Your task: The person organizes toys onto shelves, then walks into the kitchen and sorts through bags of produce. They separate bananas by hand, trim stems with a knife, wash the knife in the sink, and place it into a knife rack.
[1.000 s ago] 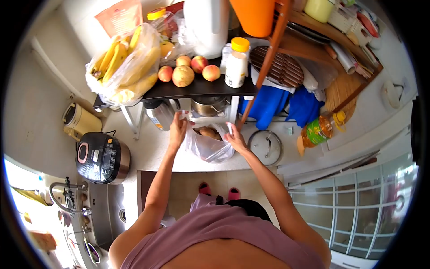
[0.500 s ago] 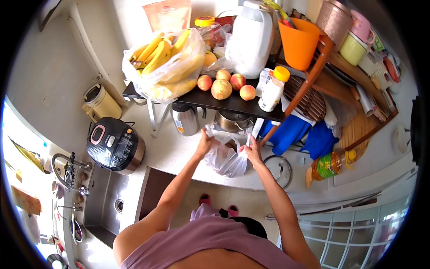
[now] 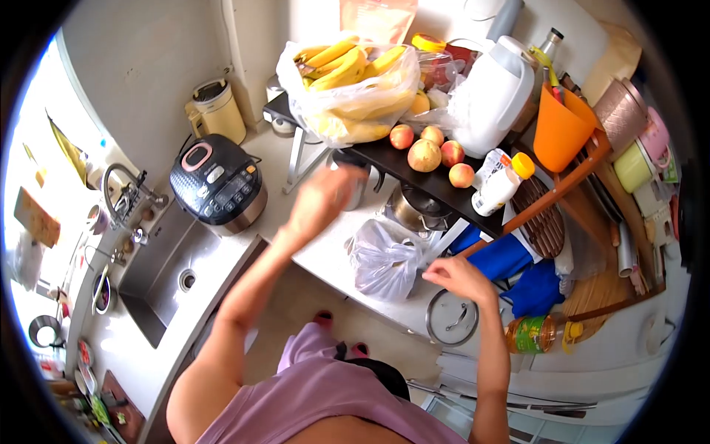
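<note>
A white plastic bag [image 3: 386, 260] sits on the counter, gathered at its top, its contents hidden. My right hand [image 3: 460, 280] is just right of the bag, fingers closed together near the bag's gathered end; whether it pinches any plastic is too small to tell. My left hand [image 3: 327, 194] is raised to the bag's upper left, in front of a steel jug [image 3: 355, 189], blurred by motion. Behind the bag, a steel pot [image 3: 416, 207] stands under the black shelf [image 3: 414, 174]. A glass lid [image 3: 452, 317] lies to the bag's lower right.
Bananas in a clear bag [image 3: 351, 89], several round fruits [image 3: 424, 155], a white bottle [image 3: 503, 185] and a white jug [image 3: 497, 96] stand on the shelf. The rice cooker [image 3: 218, 185] and sink [image 3: 166, 266] are at left. An oil bottle [image 3: 534, 334] lies at right.
Both hands have moved apart from the bag's opening, the left one up and leftward. The bag's mouth is now gathered. The view has turned, bringing more of the sink side in.
</note>
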A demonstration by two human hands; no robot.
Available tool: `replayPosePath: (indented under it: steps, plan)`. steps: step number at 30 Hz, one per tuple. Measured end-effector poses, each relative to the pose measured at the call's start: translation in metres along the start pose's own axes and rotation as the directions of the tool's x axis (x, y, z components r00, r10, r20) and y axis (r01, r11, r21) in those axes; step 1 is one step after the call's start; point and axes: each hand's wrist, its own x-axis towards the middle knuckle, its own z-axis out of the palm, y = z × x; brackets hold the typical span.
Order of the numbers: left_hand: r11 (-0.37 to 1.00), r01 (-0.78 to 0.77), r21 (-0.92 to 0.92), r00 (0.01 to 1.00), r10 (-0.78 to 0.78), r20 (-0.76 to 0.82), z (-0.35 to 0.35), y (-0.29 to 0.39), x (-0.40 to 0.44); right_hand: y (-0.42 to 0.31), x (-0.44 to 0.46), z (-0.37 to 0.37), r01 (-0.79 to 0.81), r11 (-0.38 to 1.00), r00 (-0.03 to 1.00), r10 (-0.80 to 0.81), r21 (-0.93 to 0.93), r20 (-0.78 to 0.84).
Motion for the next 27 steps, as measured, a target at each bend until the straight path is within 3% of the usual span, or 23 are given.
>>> replayPosePath:
  steps: [1, 2, 3, 4, 6, 7, 8, 11, 12, 14, 16, 21, 24, 26, 27]
  plan:
    - [0.995, -0.015, 0.095, 0.993, 0.026, -0.119, -0.017, -0.006, 0.013, -0.019, 0.001, -0.01, 0.216, 0.962, 0.976, -0.22, 0.168, 0.005]
    - [0.98, -0.037, 0.196, 0.97, 0.082, -0.227, -0.036, -0.018, 0.032, -0.049, 0.005, -0.023, 0.316, 0.937, 0.949, -0.308, 0.151, -0.075]
    - [0.956, -0.043, 0.289, 0.964, 0.116, -0.24, -0.053, -0.029, 0.05, -0.063, 0.023, -0.028, 0.517, 0.856, 0.833, -0.497, 0.019, -0.243]
    - [0.927, -0.043, 0.373, 0.955, 0.148, -0.256, -0.066, -0.04, 0.065, -0.094, 0.035, -0.037, 0.532, 0.846, 0.784, -0.509, -0.039, -0.354]
    - [0.907, -0.09, 0.412, 0.967, 0.179, -0.184, -0.086, -0.06, 0.088, -0.135, 0.075, -0.049, 0.575, 0.741, 0.553, -0.665, -0.348, -0.502]
    - [0.905, -0.139, 0.403, 0.972, 0.202, -0.121, -0.09, -0.075, 0.094, -0.152, 0.098, -0.056, 0.504, 0.696, 0.467, -0.717, -0.511, -0.518]
    - [0.908, -0.149, 0.392, 0.971, 0.21, -0.117, -0.091, -0.086, 0.097, -0.166, 0.119, -0.062, 0.471, 0.692, 0.455, -0.722, -0.547, -0.521]
    - [0.974, -0.159, 0.164, 0.984, 0.17, -0.056, -0.09, -0.118, 0.093, -0.178, 0.171, -0.079, 0.169, 0.641, 0.451, -0.726, -0.749, -0.519]
    - [0.969, -0.205, 0.138, 0.975, 0.214, -0.058, -0.086, -0.13, 0.09, -0.182, 0.172, -0.085, 0.123, 0.701, 0.619, -0.607, -0.702, -0.498]
    - [0.975, -0.208, 0.078, 0.976, 0.212, -0.041, -0.082, -0.138, 0.084, -0.175, 0.178, -0.087, 0.143, 0.573, 0.518, -0.738, -0.807, -0.432]
    - [0.938, -0.337, 0.08, 0.94, 0.34, -0.035, -0.08, -0.153, 0.081, -0.182, 0.167, -0.081, 0.162, 0.545, 0.505, -0.762, -0.823, -0.406]
    - [0.958, -0.286, -0.037, 0.957, 0.283, -0.062, -0.072, -0.157, 0.075, -0.198, 0.161, -0.087, 0.281, 0.66, 0.664, -0.658, -0.697, -0.355]
    - [0.96, -0.265, -0.087, 0.962, 0.256, -0.099, -0.065, -0.161, 0.071, -0.219, 0.177, -0.117, 0.21, 0.693, 0.629, -0.636, -0.689, -0.448]
    - [0.959, -0.266, -0.094, 0.959, 0.254, -0.122, -0.062, -0.162, 0.07, -0.237, 0.203, -0.136, 0.216, 0.615, 0.669, -0.659, -0.758, -0.344]
    - [0.957, -0.273, -0.1, 0.956, 0.259, -0.137, -0.062, -0.163, 0.071, -0.238, 0.219, -0.141, 0.303, 0.524, 0.656, -0.72, -0.796, -0.224]
